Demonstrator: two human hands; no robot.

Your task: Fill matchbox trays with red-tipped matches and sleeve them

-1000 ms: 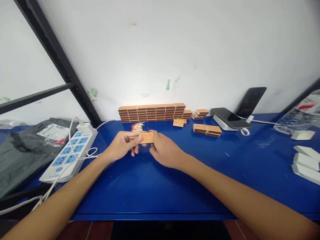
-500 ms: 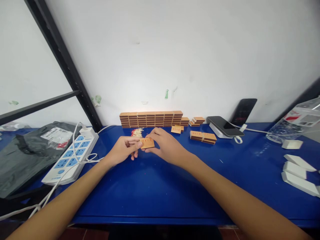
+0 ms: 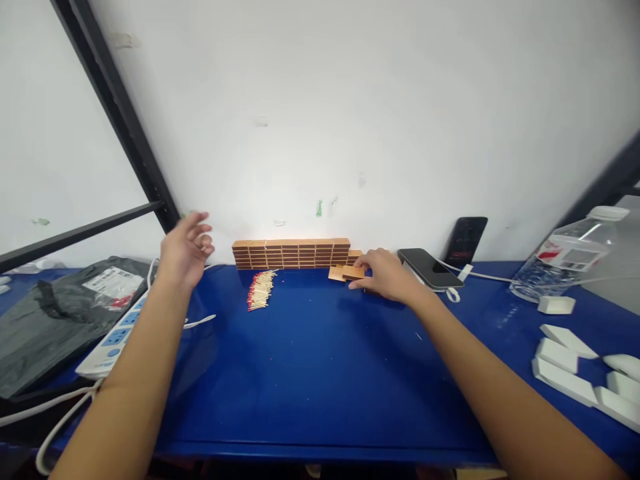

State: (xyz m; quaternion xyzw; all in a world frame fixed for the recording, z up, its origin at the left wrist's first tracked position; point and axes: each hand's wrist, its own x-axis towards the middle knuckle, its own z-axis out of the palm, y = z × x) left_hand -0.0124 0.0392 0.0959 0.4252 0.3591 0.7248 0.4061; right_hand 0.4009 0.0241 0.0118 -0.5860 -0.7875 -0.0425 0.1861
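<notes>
My right hand (image 3: 385, 275) reaches to the back of the blue table (image 3: 320, 360) and pinches a small orange matchbox (image 3: 353, 272), held just over other loose matchboxes (image 3: 338, 273) by the wall. My left hand (image 3: 186, 248) is raised in the air at the left, fingers loosely spread, holding nothing. A low wall of stacked matchboxes (image 3: 293, 253) runs along the white wall. A pile of red-tipped matches (image 3: 260, 291) lies on the table in front of the stack.
A white and blue power strip (image 3: 113, 340) with cables and a dark plastic bag (image 3: 45, 320) lie at the left. A phone on a stand (image 3: 431, 268), another dark phone (image 3: 465, 240), a plastic bottle (image 3: 565, 260) and several white blocks (image 3: 565, 363) are at the right.
Both hands held the matchbox together at the table's middle. My right hand has carried it to the back right; my left hand has let go and lifted up to the left.
</notes>
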